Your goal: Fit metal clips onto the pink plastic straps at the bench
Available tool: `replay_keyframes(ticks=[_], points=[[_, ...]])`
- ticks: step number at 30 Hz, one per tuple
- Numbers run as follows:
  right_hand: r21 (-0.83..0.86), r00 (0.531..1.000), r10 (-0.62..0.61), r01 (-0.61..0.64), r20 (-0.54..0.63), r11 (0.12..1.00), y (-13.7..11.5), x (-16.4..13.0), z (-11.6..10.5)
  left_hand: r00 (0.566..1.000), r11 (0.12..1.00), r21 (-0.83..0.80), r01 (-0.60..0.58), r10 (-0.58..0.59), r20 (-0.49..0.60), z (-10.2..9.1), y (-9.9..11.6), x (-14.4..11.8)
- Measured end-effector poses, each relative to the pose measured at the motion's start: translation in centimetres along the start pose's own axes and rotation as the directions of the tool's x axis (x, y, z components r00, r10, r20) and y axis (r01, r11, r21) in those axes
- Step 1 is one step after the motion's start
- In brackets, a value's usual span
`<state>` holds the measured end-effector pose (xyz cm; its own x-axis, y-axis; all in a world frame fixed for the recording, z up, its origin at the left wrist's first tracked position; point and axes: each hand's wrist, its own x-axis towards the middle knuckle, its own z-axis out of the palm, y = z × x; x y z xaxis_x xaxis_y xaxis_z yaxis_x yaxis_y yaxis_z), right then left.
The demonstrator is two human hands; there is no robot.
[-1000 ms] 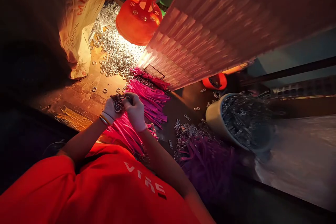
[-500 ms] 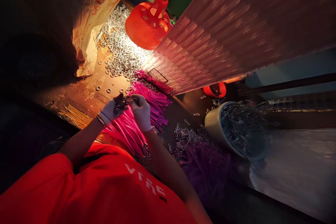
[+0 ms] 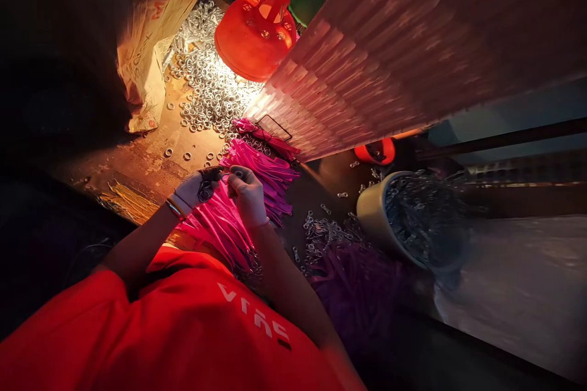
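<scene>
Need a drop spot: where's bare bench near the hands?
Bare wood left of the left hand, bordered by the sack and the rings. Crowded: pink straps under both hands, clips beside the bowl.

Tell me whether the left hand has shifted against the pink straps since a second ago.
Cannot tell: the left hand sits at the pink straps, close beside the right hand, as before; only the camera clearly moved.

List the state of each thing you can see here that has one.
Lamp: lit, hanging over rings.
Rings: loose, heaped.
Bowl: full of metal clips.
Pink straps: piled.
Left hand: gloved, holding metal pieces.
Right hand: gloved, pinching a piece.
</scene>
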<state>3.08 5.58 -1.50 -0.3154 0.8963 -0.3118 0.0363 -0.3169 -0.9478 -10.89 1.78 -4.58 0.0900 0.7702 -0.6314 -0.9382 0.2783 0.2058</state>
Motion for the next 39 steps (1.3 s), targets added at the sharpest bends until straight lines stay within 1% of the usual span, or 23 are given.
replay_keyframes(ticks=[2, 4, 6, 7, 9, 11, 12, 15, 17, 18, 20, 22, 24, 26, 28, 30, 32, 34, 36, 37, 39], points=[[0.119, 0.998, 0.061, -0.062, 0.011, 0.991, -0.2, 0.0, -0.3, 0.999, 0.997, 0.077, -0.028, 0.032, -0.043, 0.2, -0.1, 0.1], [0.185, 0.997, 0.081, -0.08, 0.002, 0.98, -0.4, -0.2, -0.4, 0.994, 0.987, 0.146, -0.073, 0.083, -0.064, 0.5, -0.4, 0.2], [0.242, 0.994, 0.107, -0.104, 0.001, 0.965, -0.4, -0.4, -0.4, 0.987, 0.975, 0.183, -0.129, 0.144, -0.076, 1.1, -0.6, 0.2], [0.268, 0.993, 0.116, -0.113, 0.005, 0.957, -0.4, -0.6, -0.4, 0.986, 0.974, 0.183, -0.133, 0.149, -0.077, 1.4, -0.6, 0.2], [0.302, 0.993, 0.116, -0.11, 0.0, 0.947, -0.4, -1.0, -0.3, 0.994, 0.987, 0.138, -0.077, 0.088, -0.072, 2.0, -0.7, 0.5], [0.318, 0.995, 0.099, -0.087, -0.022, 0.944, -0.7, -1.6, -0.4, 0.998, 0.999, 0.047, 0.012, -0.009, -0.06, 2.5, -0.4, 0.9], [0.322, 0.995, 0.087, -0.069, -0.04, 0.944, -1.0, -1.9, -0.6, 0.997, 0.999, -0.002, 0.037, -0.037, -0.062, 2.6, -0.1, 1.0], [0.302, 0.993, 0.023, 0.013, -0.115, 0.953, -2.4, -3.1, -1.6, 0.996, 0.994, -0.102, 0.036, -0.044, -0.082, 2.3, 1.2, 1.4], [0.263, 0.992, -0.015, 0.049, -0.128, 0.963, -3.3, -3.9, -2.3, 0.996, 0.992, -0.123, 0.012, -0.023, -0.082, 2.0, 1.7, 1.3], [0.241, 0.994, -0.024, 0.05, -0.111, 0.969, -3.5, -4.2, -2.6, 0.997, 0.99, -0.143, 0.005, -0.015, -0.069, 2.0, 1.8, 1.1], [0.187, 1.0, -0.019, 0.022, -0.02, 0.982, -3.4, -5.0, -2.7, 1.0, 0.979, -0.203, 0.005, -0.008, -0.015, 2.1, 1.4, 0.7], [0.135, 0.995, 0.007, -0.02, 0.101, 0.991, -2.6, -5.8, -2.1, 0.999, 0.965, -0.261, 0.018, -0.005, 0.051, 2.6, 0.6, 0.2], [0.12, 0.982, 0.034, -0.057, 0.186, 0.991, -1.5, -6.7, -1.0, 0.996, 0.964, -0.265, 0.025, -0.001, 0.09, 3.1, -0.3, -0.2], [0.151, 0.978, 0.046, -0.078, 0.201, 0.985, -0.6, -7.2, 0.1, 0.995, 0.976, -0.215, 0.026, -0.006, 0.096, 3.5, -1.1, -0.7], [0.166, 0.98, 0.047, -0.08, 0.196, 0.983, -0.4, -7.3, 0.8, 0.996, 0.991, -0.128, 0.041, -0.031, 0.082, 3.4, -1.8, -1.1], [0.125, 0.974, 0.058, -0.087, 0.22, 0.988, -0.9, -6.8, 1.0, 0.998, 0.998, -0.047, 0.044, -0.042, 0.05, 3.1, -2.5, -1.4], [0.069, 0.956, 0.091, -0.114, 0.277, 0.991, -1.7, -6.0, 0.7, 0.999, 0.999, -0.005, 0.034, -0.034, 0.025, 2.8, -3.2, -1.7], [0.048, 0.929, 0.136, -0.162, 0.344, 0.986, -2.6, -5.4, 0.3, 1.0, 1.0, -0.024, 0.011, -0.011, 0.024, 2.4, -3.8, -1.9], [0.071, 0.907, 0.159, -0.202, 0.389, 0.977, -3.2, -5.2, -0.2, 0.999, 0.996, -0.08, -0.028, 0.031, 0.029, 2.0, -3.9, -1.9], [0.09, 0.906, 0.158, -0.209, 0.393, 0.974, -3.4, -5.2, -0.3, 0.998, 0.993, -0.109, -0.049, 0.052, 0.026, 1.7, -3.8, -1.8], [0.127, 0.922, 0.139, -0.196, 0.362, 0.972, -3.3, -5.5, -0.6, 0.997, 0.985, -0.154, -0.077, 0.079, 0.007, 1.0, -3.3, -1.6]])
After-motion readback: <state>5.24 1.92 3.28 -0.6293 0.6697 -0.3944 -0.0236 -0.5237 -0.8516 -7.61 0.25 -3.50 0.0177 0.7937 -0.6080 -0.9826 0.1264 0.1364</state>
